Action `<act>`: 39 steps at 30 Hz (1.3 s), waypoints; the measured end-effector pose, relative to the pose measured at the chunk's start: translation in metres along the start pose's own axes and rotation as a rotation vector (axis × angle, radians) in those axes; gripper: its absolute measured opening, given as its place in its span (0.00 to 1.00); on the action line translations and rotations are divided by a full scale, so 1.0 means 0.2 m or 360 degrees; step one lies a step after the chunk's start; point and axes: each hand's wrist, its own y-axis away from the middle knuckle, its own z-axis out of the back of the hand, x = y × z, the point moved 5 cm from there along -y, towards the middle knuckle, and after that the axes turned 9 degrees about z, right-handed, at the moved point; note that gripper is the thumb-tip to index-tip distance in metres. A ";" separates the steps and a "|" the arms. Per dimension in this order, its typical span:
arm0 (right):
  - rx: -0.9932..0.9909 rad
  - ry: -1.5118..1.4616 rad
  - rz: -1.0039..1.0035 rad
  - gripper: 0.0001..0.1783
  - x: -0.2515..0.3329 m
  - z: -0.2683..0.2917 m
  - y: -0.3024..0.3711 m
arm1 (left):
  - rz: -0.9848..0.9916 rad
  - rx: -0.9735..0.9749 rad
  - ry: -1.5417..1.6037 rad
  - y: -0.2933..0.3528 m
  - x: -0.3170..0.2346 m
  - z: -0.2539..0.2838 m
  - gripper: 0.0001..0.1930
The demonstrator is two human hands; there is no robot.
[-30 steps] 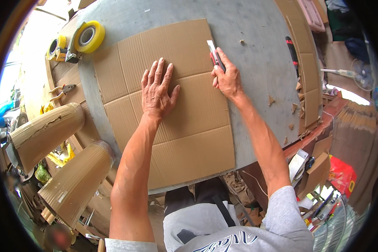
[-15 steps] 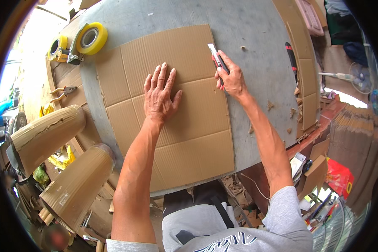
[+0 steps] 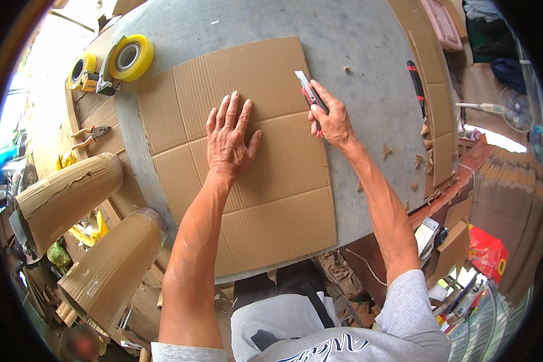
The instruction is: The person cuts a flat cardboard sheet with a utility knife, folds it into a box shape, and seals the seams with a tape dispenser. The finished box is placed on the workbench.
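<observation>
brown corrugated cardboard sheet (image 3: 247, 163), flat and creased into panels, lies on the grey round worktop (image 3: 368, 72), its near edge reaching the worktop's rim in front of the person. the left hand (image 3: 229, 142) lies palm down on the middle of the sheet, fingers spread wide and pointing away, holding nothing. the right hand (image 3: 332, 120) is closed around a red and black utility knife (image 3: 311, 96), whose pale blade tip sits at the sheet's right edge, near its far corner. the hand rests just beside that edge, partly on the bare worktop.

at the far left of the worktop a yellow roll of tape in a grey dispenser (image 3: 127, 57) sits just off the sheet's corner, with a second, smaller yellow tape roll (image 3: 81, 69) beside it. a pair of pliers (image 3: 90, 136) lies on a wooden surface to the left. two large rolls of brown cardboard (image 3: 84, 235) lean below the worktop's left side. small cardboard scraps (image 3: 419, 160) are scattered on the right, near long cardboard strips (image 3: 434, 90) and a red and black tool (image 3: 416, 84).
</observation>
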 end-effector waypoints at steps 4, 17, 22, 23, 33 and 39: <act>0.0024 0.0047 -0.0025 0.33 0.01 0.00 0.01 | 0.0003 0.0001 -0.0005 0.00 0.00 0.00 0.36; -0.0037 0.0137 -0.0040 0.32 0.02 -0.02 0.01 | -0.0009 -0.0002 -0.0009 0.00 0.00 0.00 0.37; -0.0087 0.0749 0.0236 0.33 0.03 -0.05 -0.01 | -0.0021 -0.0013 -0.0014 0.00 0.00 0.00 0.38; -0.0109 0.0901 0.0295 0.33 0.06 -0.07 -0.01 | -0.0017 -0.0013 -0.0011 0.00 0.00 0.00 0.37; -0.0350 0.1248 0.0472 0.35 0.17 -0.24 0.04 | -0.0089 0.0081 -0.0058 -0.01 0.00 -0.02 0.34; -0.0357 0.1167 0.0636 0.33 0.20 -0.14 -0.22 | -0.0082 0.0103 -0.0024 -0.01 -0.01 -0.01 0.34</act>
